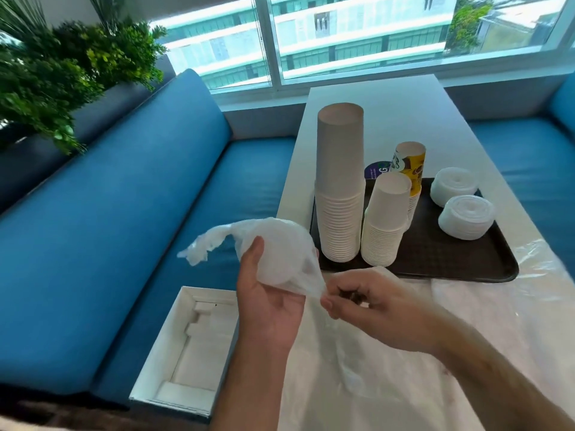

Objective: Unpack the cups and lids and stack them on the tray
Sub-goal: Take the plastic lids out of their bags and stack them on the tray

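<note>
Tabletop (389,98): hands (270,306) gripping wrapped lids (277,256).

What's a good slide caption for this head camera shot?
Left hand holds a bagged lid stack while the right hand pinches its wrap, beside a tray of cups.

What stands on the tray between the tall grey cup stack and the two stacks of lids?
In the head view, a shorter white cup stack and, behind it, a printed yellow cup stack stand between the tall grey cup stack and the lid stacks on the tray.

Café or office lounge booth, blue bench seats (133,194), white table (373,98), planter greenery (62,73), large window (342,35)
</note>
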